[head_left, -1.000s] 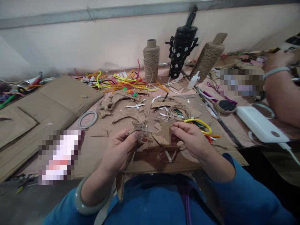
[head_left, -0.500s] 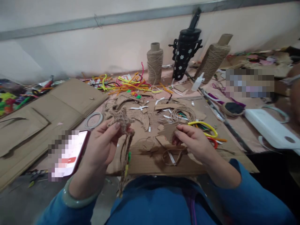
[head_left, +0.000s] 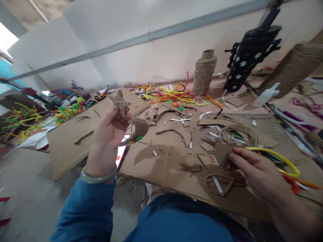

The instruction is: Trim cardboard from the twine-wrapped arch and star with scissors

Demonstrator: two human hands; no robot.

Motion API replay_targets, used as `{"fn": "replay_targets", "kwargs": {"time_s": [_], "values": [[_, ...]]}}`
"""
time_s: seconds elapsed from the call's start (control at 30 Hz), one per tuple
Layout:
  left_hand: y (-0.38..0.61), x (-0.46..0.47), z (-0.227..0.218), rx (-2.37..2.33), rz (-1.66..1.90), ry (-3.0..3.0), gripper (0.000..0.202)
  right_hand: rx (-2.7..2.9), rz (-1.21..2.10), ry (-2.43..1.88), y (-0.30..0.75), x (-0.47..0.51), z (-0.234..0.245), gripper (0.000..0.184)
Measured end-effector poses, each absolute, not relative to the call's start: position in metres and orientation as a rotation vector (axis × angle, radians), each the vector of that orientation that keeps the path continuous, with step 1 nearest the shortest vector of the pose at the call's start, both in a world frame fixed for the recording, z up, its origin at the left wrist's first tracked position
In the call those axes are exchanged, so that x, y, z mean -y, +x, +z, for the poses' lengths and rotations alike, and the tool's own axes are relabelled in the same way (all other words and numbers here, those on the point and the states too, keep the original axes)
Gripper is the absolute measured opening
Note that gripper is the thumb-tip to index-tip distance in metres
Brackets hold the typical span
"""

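My left hand [head_left: 109,129] is raised at the left of the cardboard-covered worktop, pinching a star wrapped in brown twine [head_left: 119,102]. Below the star hangs a curved twine-covered piece [head_left: 138,131] with small green and yellow bits on its lower edge; it seems joined to the star, though the fingers hide the join. My right hand [head_left: 254,171] is low over the right side of the worktop. Between thumb and forefinger it grips a brown cardboard piece with a jagged outline [head_left: 222,154]. Beneath that hand lies a loose loop of twine [head_left: 210,188]. A twine-covered crescent [head_left: 176,129] rests between the hands.
Twine cones [head_left: 205,74] and a black flowered holder [head_left: 244,57] stand along the wall, near a white glue bottle [head_left: 264,95]. Colourful pipe cleaners [head_left: 174,94] lie at the back. A coil of twine [head_left: 239,134] and a yellow ring [head_left: 290,164] sit right.
The view has swung left. My left hand is raised higher, and the hanging twine piece has turned from edge-on to show its curved face. My right hand keeps hold of the cardboard piece.
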State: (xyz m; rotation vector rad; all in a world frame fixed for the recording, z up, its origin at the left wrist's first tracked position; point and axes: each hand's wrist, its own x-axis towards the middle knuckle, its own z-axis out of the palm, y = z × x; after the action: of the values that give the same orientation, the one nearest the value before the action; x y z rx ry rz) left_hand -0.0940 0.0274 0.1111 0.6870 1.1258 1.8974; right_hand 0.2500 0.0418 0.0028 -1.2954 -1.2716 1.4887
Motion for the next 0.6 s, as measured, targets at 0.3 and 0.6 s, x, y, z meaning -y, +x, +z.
{"fn": "replay_targets", "kwargs": {"time_s": [0.3,0.6], "values": [[-0.122,-0.039,0.108,-1.186,1.878,0.675,0.028,1.208,1.351,-1.433,0.246,-0.045,-0.002,0.054],[-0.089,-0.063,0.106,-1.107,1.805,0.677,0.025,1.348,1.158,-1.415,0.234,-0.051,0.002,0.051]]}}
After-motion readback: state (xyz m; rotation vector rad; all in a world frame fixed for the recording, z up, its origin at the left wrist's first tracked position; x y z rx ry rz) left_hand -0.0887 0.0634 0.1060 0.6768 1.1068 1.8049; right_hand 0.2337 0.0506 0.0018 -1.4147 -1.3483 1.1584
